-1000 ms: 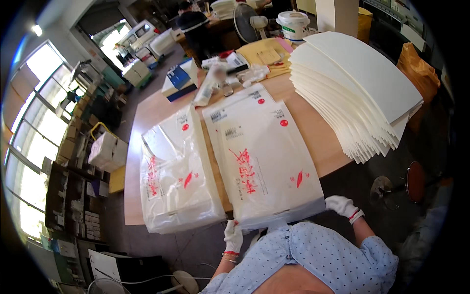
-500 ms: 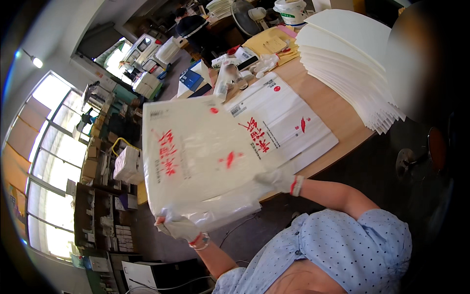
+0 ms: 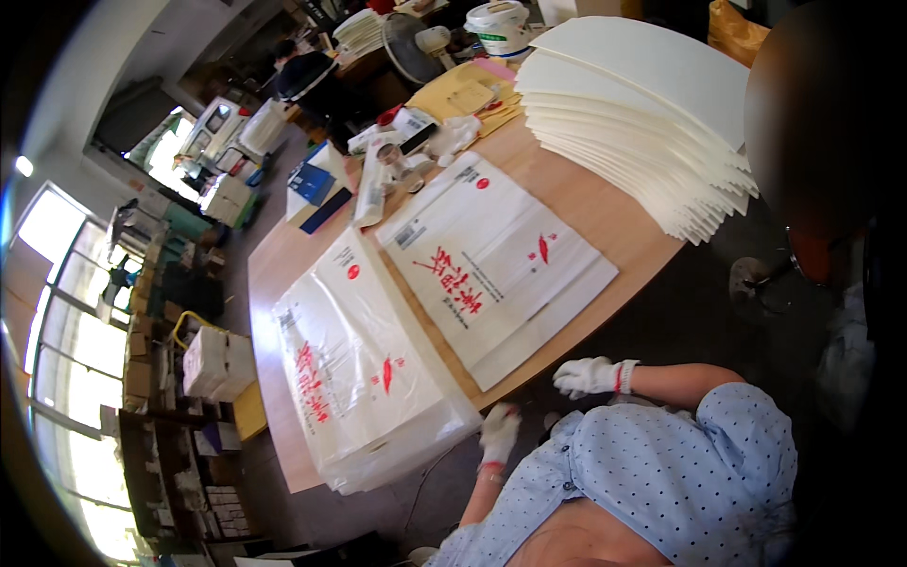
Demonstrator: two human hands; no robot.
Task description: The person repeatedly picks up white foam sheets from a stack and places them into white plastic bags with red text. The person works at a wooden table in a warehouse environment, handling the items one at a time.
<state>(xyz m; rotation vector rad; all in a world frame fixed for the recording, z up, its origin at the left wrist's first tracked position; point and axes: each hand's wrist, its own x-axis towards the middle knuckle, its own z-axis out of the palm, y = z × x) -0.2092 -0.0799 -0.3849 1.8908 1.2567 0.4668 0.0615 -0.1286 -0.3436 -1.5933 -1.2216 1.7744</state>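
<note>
Two stacks of white plastic bags with red print lie on a wooden table [image 3: 614,213]. The left stack [image 3: 364,373] is thick and glossy. The right stack [image 3: 491,265] is flatter. My left hand [image 3: 498,435], in a white glove, hovers just off the near corner of the left stack and holds nothing. My gloved right hand [image 3: 593,376] hangs below the table's near edge, by the near corner of the right stack, with nothing in it.
A tall fanned pile of white sheets [image 3: 652,113] fills the right of the table. Yellow envelopes [image 3: 468,94], tape rolls and a blue box [image 3: 312,184] lie at the far end. A fan [image 3: 411,47] and a bucket [image 3: 501,24] stand behind. Shelves with boxes [image 3: 213,364] line the left.
Half a second ago both hands held a bag up in the air. That bag now lies on the left stack, and both hands have let go and drawn back to the table's edge.
</note>
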